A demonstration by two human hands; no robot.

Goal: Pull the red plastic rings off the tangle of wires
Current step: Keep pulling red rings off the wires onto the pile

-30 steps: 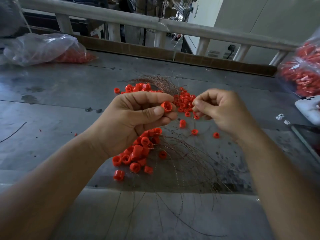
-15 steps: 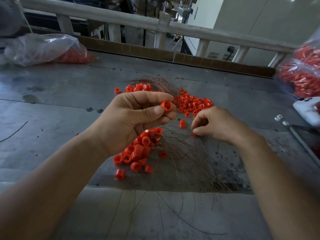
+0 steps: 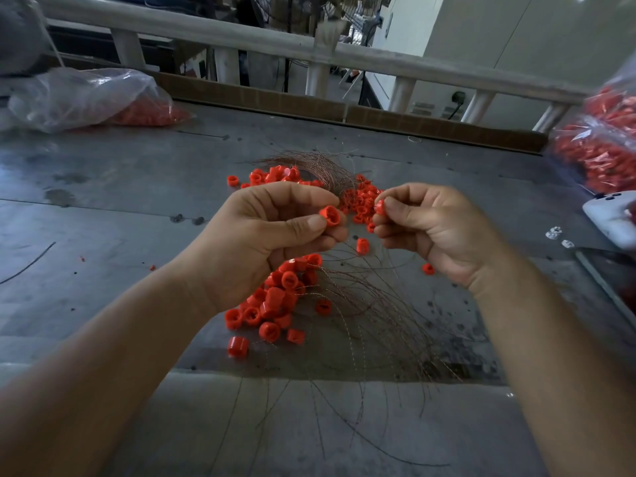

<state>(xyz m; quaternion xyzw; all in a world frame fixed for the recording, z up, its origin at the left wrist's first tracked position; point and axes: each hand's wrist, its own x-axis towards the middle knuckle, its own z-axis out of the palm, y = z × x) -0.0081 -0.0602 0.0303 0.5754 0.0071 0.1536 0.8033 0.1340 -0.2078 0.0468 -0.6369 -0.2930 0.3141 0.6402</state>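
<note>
Step in hand, as we judge it: pulling a ring free of its strand, with much of the job left. We hold both hands raised over the tabletop (image 3: 120, 208), above the tangle of wires (image 3: 371, 304). Our left hand (image 3: 268, 242) comes in from eight o'clock, fingers curled. Its grip pinches one red ring (image 3: 329, 215) between thumb and forefinger, with the ring's opening turned toward us. Our right hand (image 3: 437, 232) comes in from four o'clock, wrist bent inward, its grip pinching a second ring (image 3: 379, 205) at the fingertips. The two rings sit near each other but apart. Whether a strand runs between them we cannot tell, as it would be too fine to see.

The wires fan from twelve o'clock, pass beneath our hands and spill toward six o'clock. A heap of loose rings (image 3: 275, 301) lies under our left wrist at seven o'clock, and a far cluster (image 3: 359, 204) shows between our hands.

Next, we think, the hands must draw apart along the strand rather than across it. The pinch should stay firm, so the thin wire neither kinks nor snags.
</note>
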